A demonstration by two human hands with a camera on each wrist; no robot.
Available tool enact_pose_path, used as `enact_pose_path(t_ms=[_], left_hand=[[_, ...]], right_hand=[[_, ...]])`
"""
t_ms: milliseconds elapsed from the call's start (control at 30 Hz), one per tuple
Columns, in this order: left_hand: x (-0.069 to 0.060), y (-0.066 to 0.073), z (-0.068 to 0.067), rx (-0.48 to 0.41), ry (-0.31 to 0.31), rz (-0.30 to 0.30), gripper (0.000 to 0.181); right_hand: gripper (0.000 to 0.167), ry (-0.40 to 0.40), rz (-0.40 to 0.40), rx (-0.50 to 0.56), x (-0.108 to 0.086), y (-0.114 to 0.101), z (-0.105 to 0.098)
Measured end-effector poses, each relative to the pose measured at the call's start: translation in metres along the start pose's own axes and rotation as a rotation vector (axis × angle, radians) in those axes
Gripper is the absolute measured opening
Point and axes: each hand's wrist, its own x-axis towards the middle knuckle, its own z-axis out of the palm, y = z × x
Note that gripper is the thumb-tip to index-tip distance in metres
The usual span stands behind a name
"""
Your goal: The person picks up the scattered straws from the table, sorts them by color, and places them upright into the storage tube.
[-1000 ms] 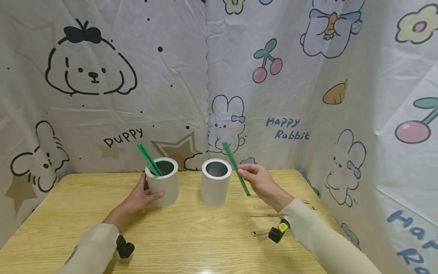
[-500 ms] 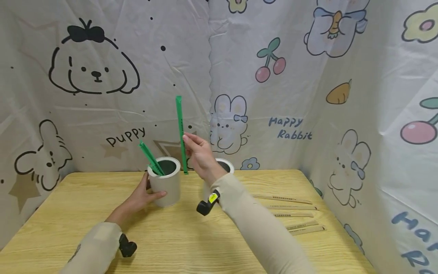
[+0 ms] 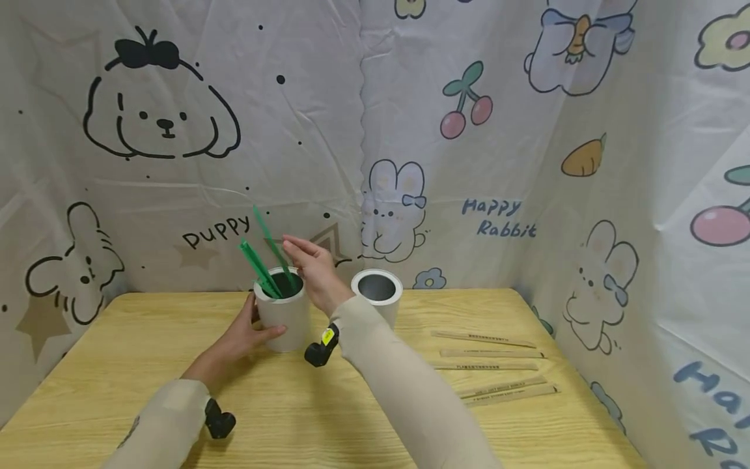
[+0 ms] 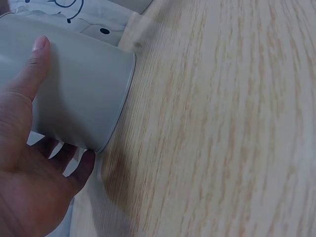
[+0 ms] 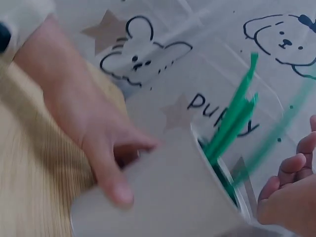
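In the head view, my left hand [image 3: 239,333] grips a whitish cylindrical cup [image 3: 291,327] low on its side. The left wrist view has its thumb lying along the cup wall [image 4: 86,81] and its fingers curled behind. Several green wrapped straws [image 3: 258,266] lean out over the cup's left rim. One more green straw [image 3: 268,233] stands tilted left inside the same mouth. My right hand [image 3: 319,272] hovers beside that rim, its fingers loosely bent and apart from the straw; in the right wrist view this straw [image 5: 276,136] is blurred.
A second whitish cup [image 3: 388,314] stands to the right, partly behind my right forearm, with no straw showing in its mouth. Several brown wrapped straws [image 3: 485,367] lie on the wooden table [image 3: 281,417] at the right. A printed cloth [image 3: 316,130] hangs behind.
My right hand has carried a green straw leftward from beside the right-hand cup, lowered it into the left-hand cup and let go. My left hand keeps its grip there.
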Motion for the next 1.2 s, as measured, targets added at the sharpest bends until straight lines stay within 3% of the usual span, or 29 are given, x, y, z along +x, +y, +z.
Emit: enact_pose_path(t_ms=[467,767,1200], left_hand=[[0.001,-0.002,-0.001,0.002,0.021,-0.006,0.103],[0.001,-0.001,0.002,0.009,0.017,-0.008,0.105],[0.000,-0.004,0.004,-0.004,0.017,0.010,0.101]], right_hand=[[0.039,-0.171,0.022,-0.243,-0.031,-0.023,-0.067],[0.033,-0.265,-0.007,-0.311,-0.064,-0.034,-0.115],[0.022,-0.258,0.027,-0.392,-0.109,-0.034,-0.192]])
